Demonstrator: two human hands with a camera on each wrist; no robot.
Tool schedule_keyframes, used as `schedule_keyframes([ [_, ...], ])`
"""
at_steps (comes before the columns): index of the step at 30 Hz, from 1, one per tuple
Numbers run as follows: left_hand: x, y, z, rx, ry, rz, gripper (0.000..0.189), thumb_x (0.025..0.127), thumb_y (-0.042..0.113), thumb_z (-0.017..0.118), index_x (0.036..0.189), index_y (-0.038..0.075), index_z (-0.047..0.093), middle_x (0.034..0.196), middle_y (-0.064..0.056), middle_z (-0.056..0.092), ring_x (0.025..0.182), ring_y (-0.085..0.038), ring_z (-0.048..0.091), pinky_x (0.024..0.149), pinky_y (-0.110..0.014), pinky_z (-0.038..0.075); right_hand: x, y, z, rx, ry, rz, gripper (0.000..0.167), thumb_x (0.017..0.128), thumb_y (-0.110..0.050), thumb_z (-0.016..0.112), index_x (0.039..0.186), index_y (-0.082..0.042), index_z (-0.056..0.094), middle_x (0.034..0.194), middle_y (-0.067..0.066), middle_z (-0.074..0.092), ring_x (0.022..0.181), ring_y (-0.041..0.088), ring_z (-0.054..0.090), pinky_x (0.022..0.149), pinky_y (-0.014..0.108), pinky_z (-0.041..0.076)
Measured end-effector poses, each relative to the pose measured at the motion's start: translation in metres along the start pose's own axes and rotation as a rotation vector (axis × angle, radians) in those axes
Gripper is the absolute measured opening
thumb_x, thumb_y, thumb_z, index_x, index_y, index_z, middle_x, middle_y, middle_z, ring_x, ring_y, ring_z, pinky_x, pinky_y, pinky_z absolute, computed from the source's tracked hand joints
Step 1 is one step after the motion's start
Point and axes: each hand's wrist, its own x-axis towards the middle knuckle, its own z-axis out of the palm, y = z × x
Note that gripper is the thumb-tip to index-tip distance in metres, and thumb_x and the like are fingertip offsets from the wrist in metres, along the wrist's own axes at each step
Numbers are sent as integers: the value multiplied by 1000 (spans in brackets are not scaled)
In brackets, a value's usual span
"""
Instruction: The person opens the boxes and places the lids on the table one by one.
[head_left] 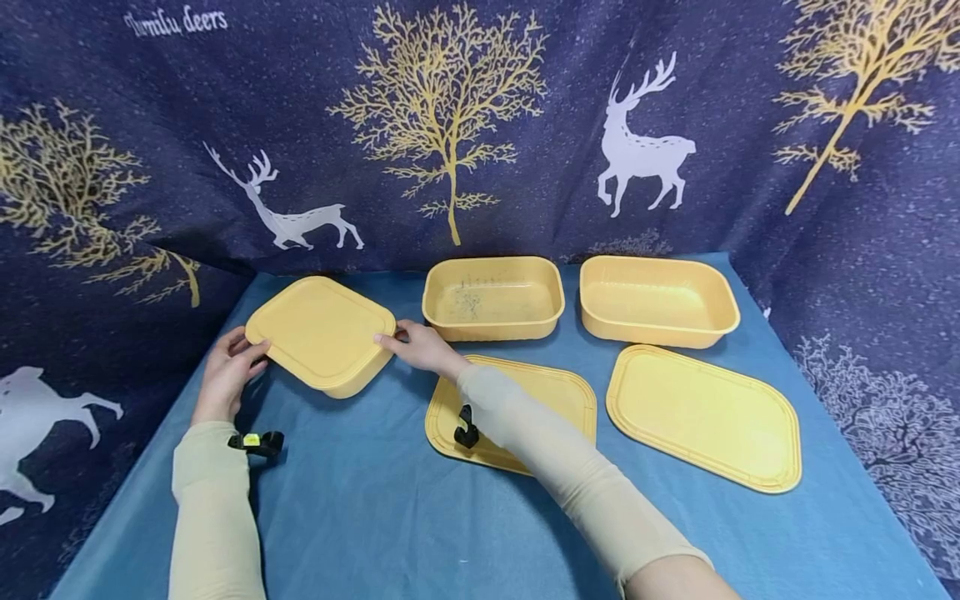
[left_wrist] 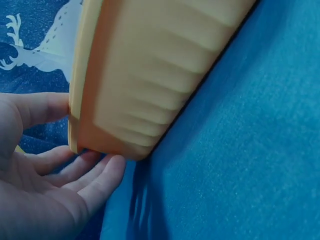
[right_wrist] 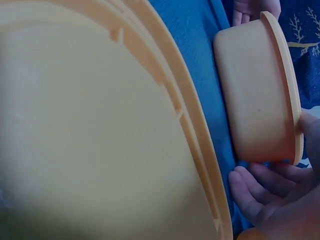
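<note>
Head view | blue tablecloth [head_left: 360, 500] | deer-print backdrop [head_left: 525, 125] | hands grip lidded box [head_left: 321, 333]

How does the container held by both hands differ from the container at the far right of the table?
The held container has its lid on; the far right container is open, its lid lying flat before it. The held container is gripped by the left hand and right hand; the other stands untouched. Both are yellow plastic.

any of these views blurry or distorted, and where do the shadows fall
Head view: sharp, evenly lit, wide-angle bending at the edges, soft shadows beneath the arms on the blue tablecloth. Left wrist view: slightly soft, a dark shadow under the lidded container beside the left hand. Right wrist view: the loose lid up close is out of focus; the right hand is sharper.
</note>
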Motion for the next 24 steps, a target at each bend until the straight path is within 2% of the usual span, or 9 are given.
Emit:
schedule_keyframes([
  [4, -5, 0, -1, -44, 12, -16, 88, 98, 31, 65, 163, 11, 9, 163, -22, 14, 123, -16, 52, 104, -28, 46, 0, 0, 1, 11, 17, 10, 70, 101, -60, 47, 150, -9, 46, 136, 8, 61, 120, 20, 59, 94, 32, 50],
  [9, -3, -1, -1, -34, 8, -10, 87, 99, 32, 64, 162, 9, 10, 160, -24, 16, 110, -10, 54, 100, -27, 48, -2, 2, 1, 12, 9, 27, 73, 100, -62, 48, 150, -10, 46, 137, 7, 60, 120, 19, 59, 94, 32, 50],
  [12, 10, -9, -2, -28, 18, -6, 85, 100, 35, 61, 162, 9, 10, 157, -22, 22, 102, -6, 54, 88, -21, 52, -5, 4, 1, -7, -20, 20, 74, 97, -65, 51, 147, -10, 49, 137, 7, 60, 118, 18, 60, 91, 30, 50],
  [15, 30, -24, -6, -26, 38, 12, 83, 100, 38, 59, 162, 10, 12, 156, -21, 26, 98, -3, 53, 75, -13, 50, -6, 5, 1, -24, -38, 2, 73, 95, -66, 53, 143, -11, 51, 135, 6, 61, 112, 16, 62, 87, 28, 51],
  [19, 52, -41, -9, -32, 30, 19, 84, 100, 41, 59, 163, 13, 11, 160, -21, 24, 110, -12, 53, 74, -12, 49, -7, 4, 0, -16, -45, 6, 72, 95, -66, 54, 142, -12, 51, 133, 5, 60, 108, 15, 61, 85, 28, 51],
  [21, 57, -46, -10, -60, 33, 9, 85, 100, 39, 61, 163, 14, 11, 161, -22, 23, 112, -14, 52, 74, -13, 50, -7, 2, -1, -12, -49, 10, 73, 95, -66, 53, 145, -12, 50, 135, 6, 60, 112, 16, 61, 87, 29, 51],
  [24, 58, -48, -11, -97, 51, -9, 85, 98, 36, 64, 163, 16, 13, 159, -20, 25, 106, -11, 54, 71, -13, 51, -6, 1, -2, -3, -47, 16, 75, 97, -65, 52, 149, -11, 46, 139, 6, 58, 119, 19, 59, 90, 31, 51],
])
